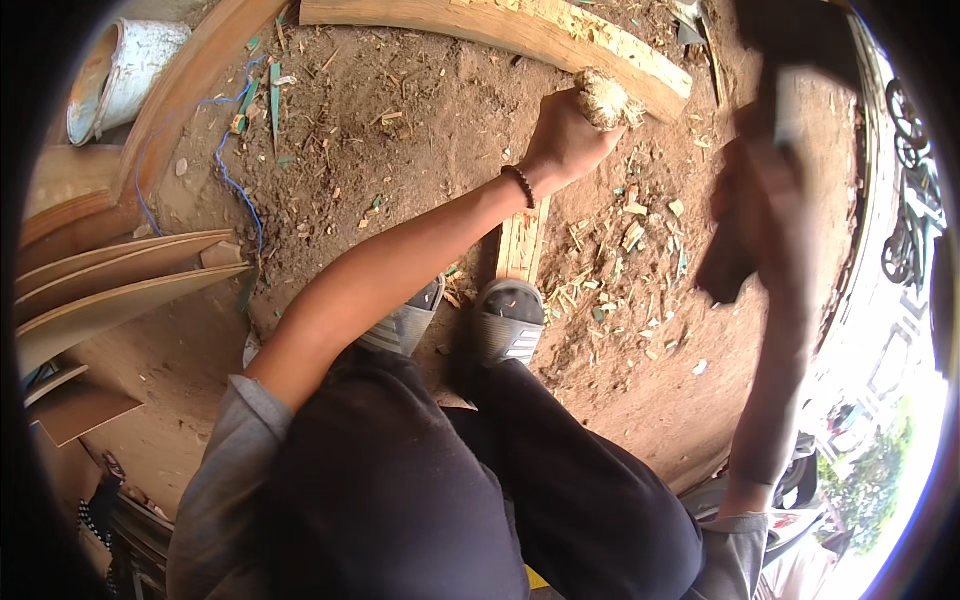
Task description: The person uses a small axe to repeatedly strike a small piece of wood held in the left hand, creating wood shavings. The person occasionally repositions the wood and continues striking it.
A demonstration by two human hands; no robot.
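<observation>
Head view: The left hand (572,142) wraps its fingers around a frayed, likely stiff stick (604,98) near the beam (480,28), best gripped below its splayed end, as the blurred right hand (772,195) grasps a dark, probably heavy tool (800,42).

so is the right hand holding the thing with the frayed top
No, the left hand grips the frayed-topped piece, while the right hand holds a blurred tool.
</observation>
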